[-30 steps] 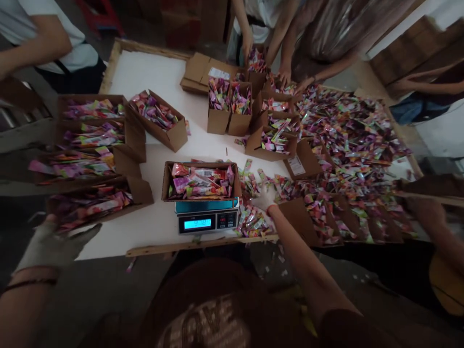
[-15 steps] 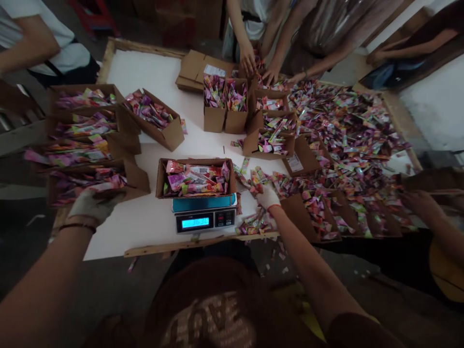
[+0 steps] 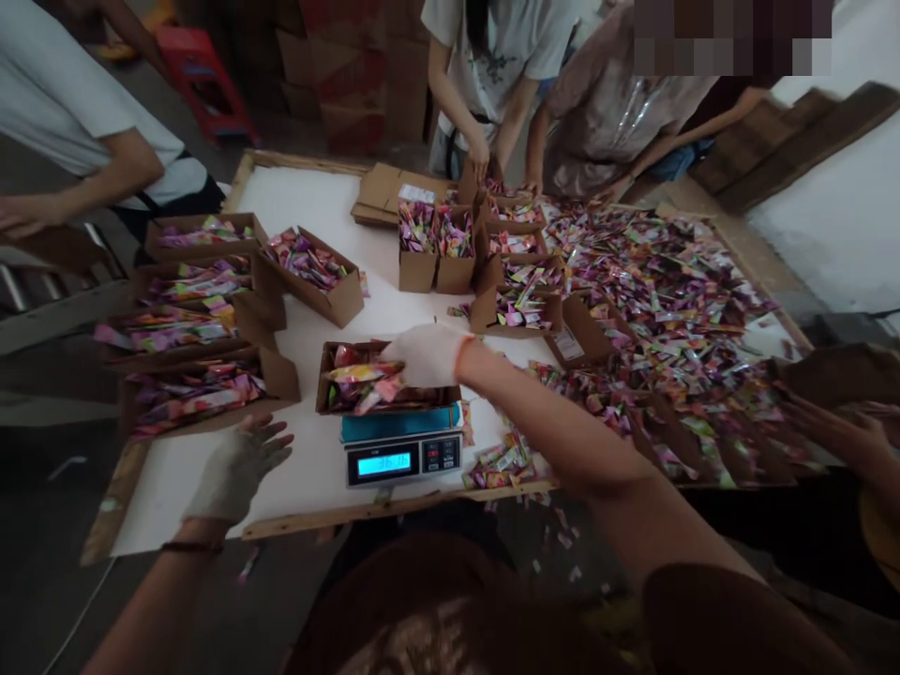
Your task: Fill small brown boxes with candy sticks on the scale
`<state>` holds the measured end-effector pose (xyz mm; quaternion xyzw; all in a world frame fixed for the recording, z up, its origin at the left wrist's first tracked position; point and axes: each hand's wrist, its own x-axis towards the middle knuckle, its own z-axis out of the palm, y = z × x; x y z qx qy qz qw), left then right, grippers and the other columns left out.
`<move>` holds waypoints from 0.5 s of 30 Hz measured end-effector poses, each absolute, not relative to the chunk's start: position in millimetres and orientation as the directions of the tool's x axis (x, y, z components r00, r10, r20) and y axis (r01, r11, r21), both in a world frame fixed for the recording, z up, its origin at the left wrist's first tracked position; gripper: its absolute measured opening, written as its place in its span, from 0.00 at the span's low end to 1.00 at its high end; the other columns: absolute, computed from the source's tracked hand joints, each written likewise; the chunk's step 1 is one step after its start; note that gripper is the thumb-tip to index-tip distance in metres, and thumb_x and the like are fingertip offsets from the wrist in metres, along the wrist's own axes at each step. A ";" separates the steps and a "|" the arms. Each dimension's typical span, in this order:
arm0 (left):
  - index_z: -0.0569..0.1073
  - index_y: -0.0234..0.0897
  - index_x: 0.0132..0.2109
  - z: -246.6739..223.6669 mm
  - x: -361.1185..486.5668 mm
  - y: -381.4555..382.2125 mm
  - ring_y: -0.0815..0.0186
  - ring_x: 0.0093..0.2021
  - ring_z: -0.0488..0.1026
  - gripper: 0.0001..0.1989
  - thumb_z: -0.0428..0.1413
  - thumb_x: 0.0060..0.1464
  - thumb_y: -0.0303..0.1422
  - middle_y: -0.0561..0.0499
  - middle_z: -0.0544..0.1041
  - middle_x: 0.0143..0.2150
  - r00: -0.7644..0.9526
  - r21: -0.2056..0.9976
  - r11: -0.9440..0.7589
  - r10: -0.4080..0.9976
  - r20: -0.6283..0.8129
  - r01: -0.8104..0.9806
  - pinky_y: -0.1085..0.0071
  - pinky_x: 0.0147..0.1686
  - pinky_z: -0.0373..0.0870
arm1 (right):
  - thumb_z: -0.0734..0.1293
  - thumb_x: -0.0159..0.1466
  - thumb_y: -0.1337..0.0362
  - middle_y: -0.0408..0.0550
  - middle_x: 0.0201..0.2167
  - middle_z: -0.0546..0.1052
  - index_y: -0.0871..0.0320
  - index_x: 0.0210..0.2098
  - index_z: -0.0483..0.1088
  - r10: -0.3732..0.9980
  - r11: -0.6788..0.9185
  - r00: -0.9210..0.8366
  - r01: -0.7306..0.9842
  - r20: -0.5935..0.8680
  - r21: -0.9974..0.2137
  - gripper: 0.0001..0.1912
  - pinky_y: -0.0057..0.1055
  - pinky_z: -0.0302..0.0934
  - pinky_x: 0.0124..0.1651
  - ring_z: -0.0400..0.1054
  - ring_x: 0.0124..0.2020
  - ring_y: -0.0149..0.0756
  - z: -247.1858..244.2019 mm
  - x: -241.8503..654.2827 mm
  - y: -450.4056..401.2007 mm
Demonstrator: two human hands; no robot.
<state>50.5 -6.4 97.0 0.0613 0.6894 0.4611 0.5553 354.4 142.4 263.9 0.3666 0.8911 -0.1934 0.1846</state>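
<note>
A cardboard box (image 3: 330, 398) of small colourful candy packets sits on a digital scale (image 3: 404, 459) with a lit display. Over that box is my right hand (image 3: 426, 356), gloved in white, closed around several candy packets (image 3: 372, 380). My left hand (image 3: 235, 469), in a fingerless-tipped white glove, hovers over the table with its fingers spread and holds nothing. Just above it stands the nearest filled box (image 3: 281, 375) of the left row, apart from the fingers.
Filled boxes (image 3: 257, 277) line the left side. More boxes (image 3: 454, 272) stand at the back middle beside flattened cardboard (image 3: 380, 192). A large heap of packets (image 3: 653, 262) covers the right side. Co-workers' hands (image 3: 478, 155) work across the table; another person's hand (image 3: 836, 431) is at right.
My right hand has moved left from the loose packets to above the box on the scale, carrying packets. My left hand has let go of the left box and drawn back towards me.
</note>
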 end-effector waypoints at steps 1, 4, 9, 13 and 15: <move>0.79 0.38 0.46 100.2 54.6 -8.4 0.59 0.38 0.85 0.06 0.58 0.65 0.34 0.44 0.85 0.43 -0.385 0.704 0.564 0.590 -0.709 -0.431 0.67 0.36 0.86 | 0.71 0.70 0.70 0.58 0.56 0.88 0.56 0.58 0.84 0.581 0.679 -0.651 0.719 -0.489 -0.149 0.18 0.39 0.77 0.56 0.84 0.57 0.51 248.1 336.8 144.4; 0.80 0.37 0.47 114.4 65.1 -12.3 0.60 0.38 0.85 0.08 0.60 0.62 0.31 0.44 0.85 0.45 -0.413 0.726 0.553 0.597 -0.688 -0.409 0.68 0.36 0.85 | 0.67 0.74 0.72 0.63 0.66 0.83 0.59 0.67 0.78 0.583 0.683 -0.642 0.719 -0.498 -0.128 0.24 0.44 0.78 0.61 0.82 0.64 0.53 217.1 325.1 141.0; 0.81 0.37 0.49 130.1 77.0 -20.0 0.60 0.39 0.84 0.15 0.66 0.54 0.35 0.43 0.84 0.52 -0.452 0.764 0.581 0.623 -0.639 -0.281 0.68 0.35 0.83 | 0.76 0.66 0.67 0.57 0.72 0.78 0.54 0.71 0.73 0.676 0.534 -0.722 0.616 -0.146 -0.579 0.35 0.44 0.72 0.73 0.77 0.69 0.49 221.5 412.5 127.5; 0.80 0.38 0.48 129.4 77.9 -27.8 0.59 0.39 0.82 0.22 0.70 0.47 0.41 0.44 0.84 0.51 -0.476 0.799 0.569 0.658 -0.584 -0.194 0.66 0.37 0.83 | 0.69 0.71 0.64 0.59 0.67 0.80 0.59 0.73 0.69 0.953 0.119 -0.291 0.619 -0.086 -0.776 0.32 0.44 0.75 0.67 0.80 0.63 0.46 190.6 496.3 102.8; 0.80 0.38 0.47 130.0 76.7 -30.9 0.59 0.39 0.81 0.23 0.71 0.44 0.41 0.45 0.83 0.49 -0.502 0.810 0.565 0.660 -0.558 -0.158 0.65 0.38 0.82 | 0.70 0.71 0.65 0.60 0.61 0.83 0.60 0.72 0.70 0.946 -0.151 -0.049 0.810 -0.321 -0.567 0.30 0.41 0.77 0.61 0.81 0.58 0.46 158.8 519.6 74.6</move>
